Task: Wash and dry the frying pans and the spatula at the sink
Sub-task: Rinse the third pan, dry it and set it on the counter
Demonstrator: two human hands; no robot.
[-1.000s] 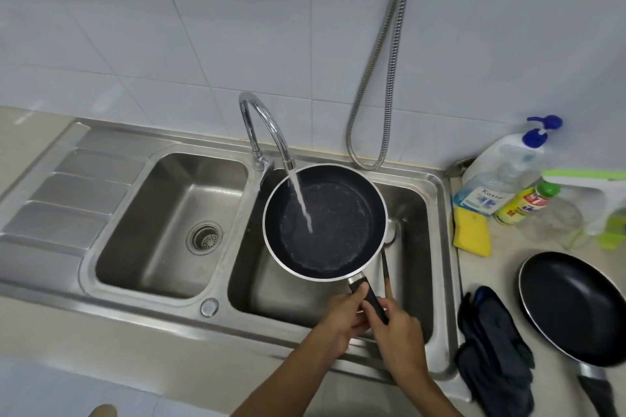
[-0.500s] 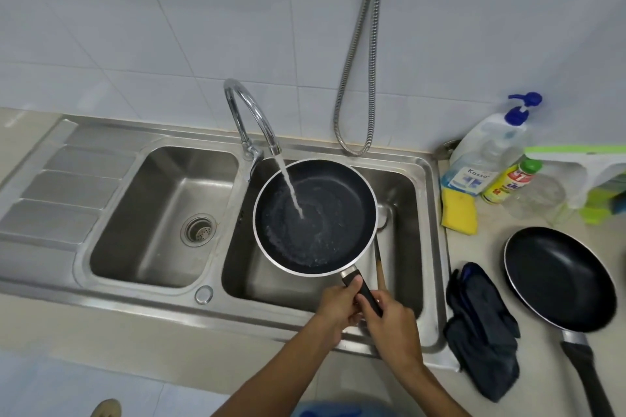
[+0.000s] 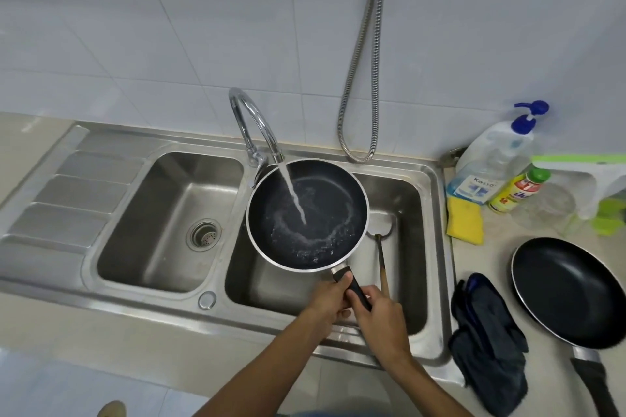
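Observation:
A black frying pan [image 3: 325, 206] with a silver rim hangs over the right basin of the steel sink [image 3: 437, 247], under the running tap [image 3: 252, 125]. Water strikes its middle and swirls inside. My left hand [image 3: 327, 298] and my right hand [image 3: 379, 315] both grip its black handle at the basin's front edge. A spatula [image 3: 381, 247] with a metal blade and wooden handle lies in the right basin, partly hidden behind the pan. A second black frying pan [image 3: 569, 291] rests on the counter at the right.
A dark cloth [image 3: 487, 342] lies on the counter between sink and second pan. A yellow sponge [image 3: 464, 220], a pump bottle [image 3: 491, 162], a green-capped bottle [image 3: 518, 189] and a glass jar [image 3: 548, 206] stand behind. The left basin holds only its drain. A shower hose [image 3: 359, 78] hangs on the wall.
Both hands keep their grip on the handle under the stream. The swirl of water in the pan has spread; the camera view has shifted slightly.

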